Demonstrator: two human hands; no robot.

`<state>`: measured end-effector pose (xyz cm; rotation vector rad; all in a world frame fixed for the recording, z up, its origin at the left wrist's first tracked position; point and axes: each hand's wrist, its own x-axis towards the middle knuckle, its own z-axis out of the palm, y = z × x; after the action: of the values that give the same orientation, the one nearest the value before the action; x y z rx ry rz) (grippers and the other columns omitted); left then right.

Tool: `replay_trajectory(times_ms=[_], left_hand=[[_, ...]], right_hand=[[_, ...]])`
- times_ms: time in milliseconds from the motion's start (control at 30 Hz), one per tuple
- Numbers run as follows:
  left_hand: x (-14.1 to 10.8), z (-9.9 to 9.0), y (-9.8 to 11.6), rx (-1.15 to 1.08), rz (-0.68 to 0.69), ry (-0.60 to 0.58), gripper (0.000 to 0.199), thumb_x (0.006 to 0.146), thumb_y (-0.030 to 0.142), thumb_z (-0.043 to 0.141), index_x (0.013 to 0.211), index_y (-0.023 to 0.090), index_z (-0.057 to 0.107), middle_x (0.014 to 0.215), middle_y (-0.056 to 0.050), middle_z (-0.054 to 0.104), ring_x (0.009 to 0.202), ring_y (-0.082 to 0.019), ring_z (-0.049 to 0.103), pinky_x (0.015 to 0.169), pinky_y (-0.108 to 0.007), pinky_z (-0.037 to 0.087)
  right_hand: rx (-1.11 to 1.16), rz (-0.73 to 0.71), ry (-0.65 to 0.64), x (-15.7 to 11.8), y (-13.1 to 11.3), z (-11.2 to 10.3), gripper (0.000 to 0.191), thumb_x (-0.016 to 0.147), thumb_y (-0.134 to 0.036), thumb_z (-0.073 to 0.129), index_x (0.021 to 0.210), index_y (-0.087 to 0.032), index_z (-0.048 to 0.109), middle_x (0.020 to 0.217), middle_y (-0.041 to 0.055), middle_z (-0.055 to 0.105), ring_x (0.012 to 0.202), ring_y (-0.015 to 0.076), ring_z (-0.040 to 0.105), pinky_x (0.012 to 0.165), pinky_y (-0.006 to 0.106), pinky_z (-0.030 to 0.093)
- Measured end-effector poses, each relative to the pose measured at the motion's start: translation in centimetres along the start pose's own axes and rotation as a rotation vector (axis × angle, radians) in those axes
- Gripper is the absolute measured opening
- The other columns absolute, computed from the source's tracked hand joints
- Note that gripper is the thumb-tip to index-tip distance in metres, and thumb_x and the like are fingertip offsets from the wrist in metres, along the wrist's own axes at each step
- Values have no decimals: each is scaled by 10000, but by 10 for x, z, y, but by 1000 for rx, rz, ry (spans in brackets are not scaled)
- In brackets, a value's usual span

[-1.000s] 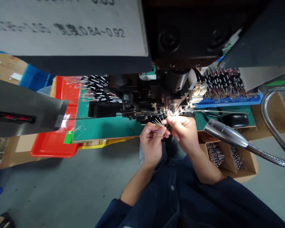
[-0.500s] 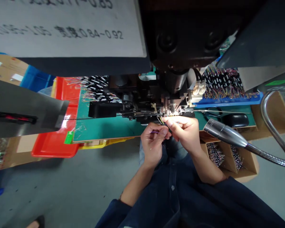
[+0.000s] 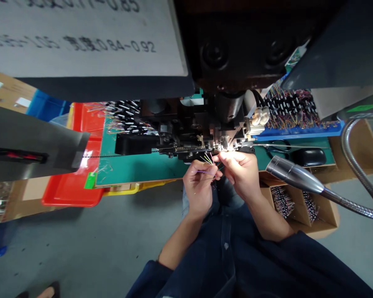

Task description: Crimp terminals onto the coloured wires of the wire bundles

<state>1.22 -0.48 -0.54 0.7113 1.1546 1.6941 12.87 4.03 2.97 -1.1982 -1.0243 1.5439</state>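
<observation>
My left hand [image 3: 199, 189] and my right hand [image 3: 238, 174] meet just below the jaws of a black wire-crimping machine [image 3: 189, 138]. A small bunch of thin coloured wires [image 3: 209, 162] runs between them. Its loose ends fan out over my left fingers. My right fingertips pinch the wires right at the bright metal crimping head [image 3: 226, 143], and my left fingers hold the bunch lower down. The wire ends inside the jaws are hidden by my fingers and the glare.
A green work mat [image 3: 133, 170] lies under the machine. Wire bundles with black sleeves fill a blue tray [image 3: 298, 131] at right and a red tray [image 3: 71, 192] at left. A gooseneck lamp [image 3: 294, 174] reaches in at right, above a cardboard box [image 3: 301, 207] of wires.
The wires fan out more above my left hand than half a second ago. Both hands have shifted only slightly, and the view has drifted a little.
</observation>
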Motion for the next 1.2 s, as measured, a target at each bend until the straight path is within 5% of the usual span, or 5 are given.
replay_trajectory(times_ms=[467, 600, 867, 1200], left_hand=[[-1, -2, 1, -63, -24, -72, 291, 1004, 411, 984, 910, 234, 773, 763, 31, 768, 648, -119, 719, 623, -229, 584], [-2, -4, -1, -49, -55, -107, 296, 1012, 407, 976, 898, 230, 768, 744, 25, 760, 641, -124, 708, 624, -236, 579], [0, -2, -3, -32, -21, -2, 359, 974, 459, 1006, 884, 223, 752, 802, 30, 784, 633, -102, 709, 629, -212, 578], [0, -2, 1, -11, -37, -17, 366, 996, 484, 985, 899, 227, 744, 790, 29, 774, 651, -119, 729, 629, -231, 580]], right_hand=[[-70, -89, -60, -4, -12, -3, 273, 1026, -474, 889, 1071, -217, 970, 524, -31, 631, 415, 121, 474, 401, 254, 357], [-67, -89, -52, -7, -17, -4, 240, 1041, -434, 883, 946, -223, 946, 560, -5, 678, 427, 124, 488, 403, 267, 361], [-19, -37, -32, 1, 0, -3, 361, 1032, -557, 848, 970, -224, 973, 501, -18, 635, 384, 95, 397, 400, 250, 289], [3, -29, -9, 1, 0, 0, 378, 1029, -579, 862, 960, -224, 974, 479, -22, 612, 377, 97, 388, 398, 255, 275]])
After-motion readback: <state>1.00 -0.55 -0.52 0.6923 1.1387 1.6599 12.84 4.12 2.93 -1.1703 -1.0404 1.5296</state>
